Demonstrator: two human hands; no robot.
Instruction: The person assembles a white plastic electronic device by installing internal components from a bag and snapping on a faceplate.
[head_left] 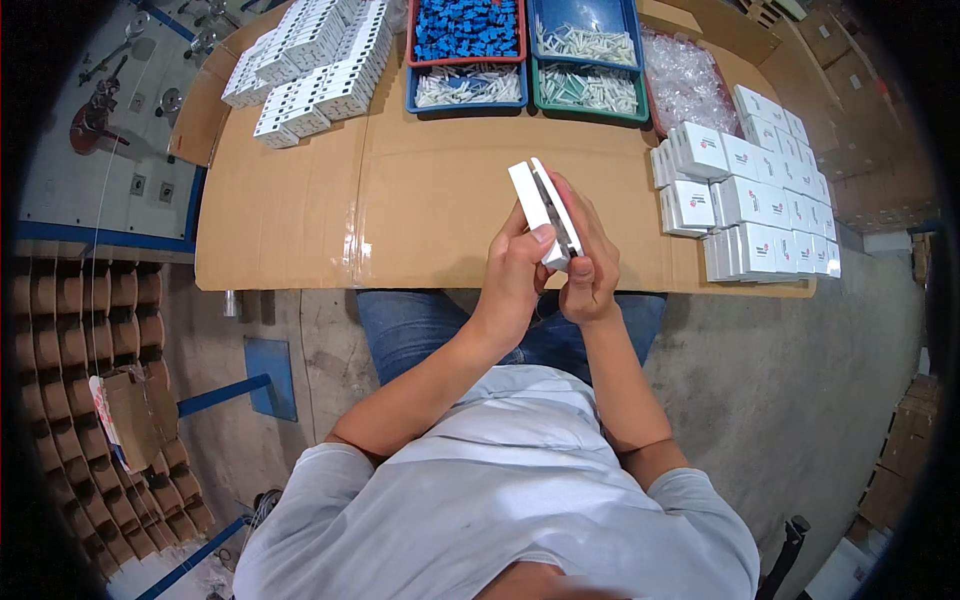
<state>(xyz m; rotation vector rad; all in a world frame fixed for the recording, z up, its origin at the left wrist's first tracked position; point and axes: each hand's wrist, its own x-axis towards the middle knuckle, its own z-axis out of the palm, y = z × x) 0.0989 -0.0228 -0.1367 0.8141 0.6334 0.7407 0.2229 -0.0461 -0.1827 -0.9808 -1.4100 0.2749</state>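
Observation:
Above the near edge of the cardboard-covered table, both hands grip a flat white two-part piece (540,208), tilted on edge. A dark gap runs between its two white halves; whether it is a small box or a plastic casing I cannot tell. My left hand (515,265) holds the left half, its thumb pressed on the lower part. My right hand (591,255) wraps the other half, with the thumb at the lower corner and the fingers behind. A little red shows next to the right fingers.
Stacked white units with dark openings (318,95) stand far left. Trays hold blue plastic parts (465,32) and white plugs (470,86) at the back, beside clear plastic bags (685,80). White printed boxes (765,200) are piled right. Cardboard (420,215) covers the table.

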